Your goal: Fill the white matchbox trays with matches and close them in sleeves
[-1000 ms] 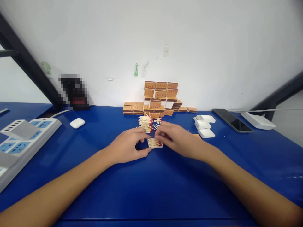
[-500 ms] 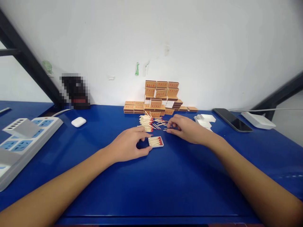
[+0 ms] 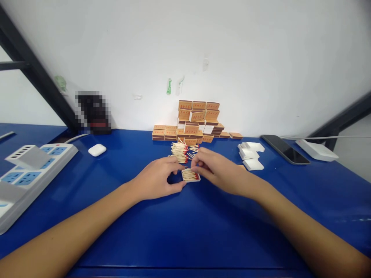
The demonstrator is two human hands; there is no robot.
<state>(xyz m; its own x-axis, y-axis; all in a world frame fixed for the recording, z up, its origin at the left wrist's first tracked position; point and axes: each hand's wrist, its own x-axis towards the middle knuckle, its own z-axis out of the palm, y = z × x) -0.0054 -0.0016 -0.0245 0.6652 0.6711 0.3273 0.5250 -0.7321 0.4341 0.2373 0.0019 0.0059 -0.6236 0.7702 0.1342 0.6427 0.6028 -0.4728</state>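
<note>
My left hand [image 3: 158, 177] pinches the left end of a small white matchbox tray [image 3: 191, 181], thumb at the front corner and index finger at the back. Red-headed matches [image 3: 189, 176] lie side by side in the tray. Over its right end is my right hand [image 3: 218, 170], thumb and fingers closed in a pinch; the match between them is mostly hidden. Just behind the tray is a heap of loose matches [image 3: 179, 151], with a few more scattered to its right, partly covered by my right hand.
Orange matchboxes [image 3: 199, 105] are stacked against the wall. Several white empty trays [image 3: 249, 154] lie right, near a phone [image 3: 285, 149] and a white box [image 3: 317, 150]. To the left are a white earbud case [image 3: 97, 150], a power strip [image 3: 60, 170] and a blurred black object [image 3: 94, 112].
My right hand has moved left and toward me, from the scattered matches to the tray, uncovering more of the white trays. My left hand stays at the tray.
</note>
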